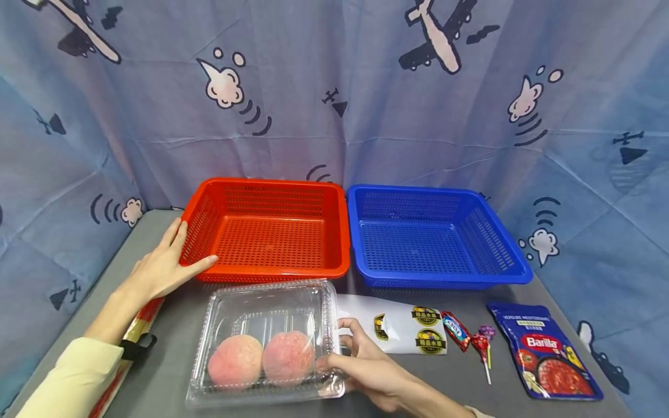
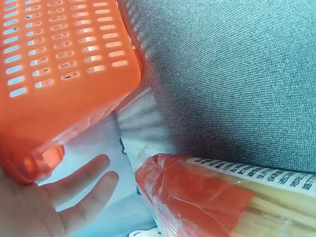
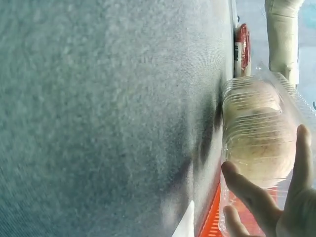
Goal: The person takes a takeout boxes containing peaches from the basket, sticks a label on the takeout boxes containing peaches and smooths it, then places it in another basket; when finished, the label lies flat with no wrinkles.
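A clear plastic clamshell box [image 1: 272, 307] with two peaches [image 1: 289, 358] stands over the front of the table, before the red basket. My right hand [image 1: 366, 363] grips its right side, thumb on top; in the right wrist view, fingers [image 3: 252, 197] lie along the box wall [image 3: 229, 148]. At the left front corner of the red basket [image 1: 272, 273], my left hand [image 1: 162, 264] rests with fingers straight along the side and thumb over the front rim. The left wrist view shows that hand [image 2: 64, 202] against the basket's wall [image 2: 89, 89].
A blue basket [image 1: 423, 278] stands right of the red one. White printed sheet [image 1: 399, 331], a wrapped candy [image 1: 456, 331], lollipops [image 1: 481, 342] and a blue Barilla pouch [image 1: 546, 351] lie to the right. Beneath my left forearm is a long plastic-wrapped pack [image 2: 197, 197] with a red end.
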A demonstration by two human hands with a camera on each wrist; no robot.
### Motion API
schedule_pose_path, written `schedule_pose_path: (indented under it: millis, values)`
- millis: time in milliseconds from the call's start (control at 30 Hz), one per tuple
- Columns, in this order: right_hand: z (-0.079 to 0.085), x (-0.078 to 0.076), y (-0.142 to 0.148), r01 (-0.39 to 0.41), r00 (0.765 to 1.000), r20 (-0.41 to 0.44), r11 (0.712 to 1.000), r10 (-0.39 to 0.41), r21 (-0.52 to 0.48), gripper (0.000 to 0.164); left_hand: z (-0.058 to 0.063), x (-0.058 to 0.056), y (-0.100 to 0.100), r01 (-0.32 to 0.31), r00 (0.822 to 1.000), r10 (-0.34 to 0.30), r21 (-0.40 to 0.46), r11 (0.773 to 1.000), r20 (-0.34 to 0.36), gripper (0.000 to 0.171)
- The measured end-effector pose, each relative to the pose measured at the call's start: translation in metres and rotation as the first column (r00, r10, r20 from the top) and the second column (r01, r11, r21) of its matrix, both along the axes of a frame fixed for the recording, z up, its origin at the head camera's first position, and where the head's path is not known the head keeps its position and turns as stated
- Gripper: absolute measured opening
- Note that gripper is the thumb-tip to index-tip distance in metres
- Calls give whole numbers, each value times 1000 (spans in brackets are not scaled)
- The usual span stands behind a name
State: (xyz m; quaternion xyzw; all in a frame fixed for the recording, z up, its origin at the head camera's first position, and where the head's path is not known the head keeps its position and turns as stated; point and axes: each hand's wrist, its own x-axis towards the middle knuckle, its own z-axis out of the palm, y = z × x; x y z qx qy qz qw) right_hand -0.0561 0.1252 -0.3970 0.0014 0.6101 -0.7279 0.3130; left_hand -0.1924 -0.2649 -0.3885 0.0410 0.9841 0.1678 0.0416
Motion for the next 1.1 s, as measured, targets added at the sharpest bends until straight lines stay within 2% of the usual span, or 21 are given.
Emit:
schedule_pose_path:
  millis: [200, 400, 667, 933, 1100]
  values:
    - [-4, -3, -6, 3, 1000, -27, 997, -1, 74, 68, -1, -1, -1, 6, 1000, -6, 13, 1000, -6, 115]
    - [-7, -5, -11, 20, 996, -94, 992, -8, 128, 61, 0, -1, 0, 2, 1000, -2, 26, 1000, -6, 115]
    - [-16, -5, -13, 31, 998, -50, 995, -27, 93, 66, -1, -1, -1, 6, 1000, -6, 46, 999, -15, 115]
    - [-16, -13, -9, -24, 997, -70, 987, 36, 161, 61, -3, 0, -1, -8, 999, 10, 61, 998, -35, 114]
    - [-16, -13, -2, -76, 991, -92, 974, 98, 215, 64, -5, 8, 1, -33, 991, 42, 73, 997, -126, 106]
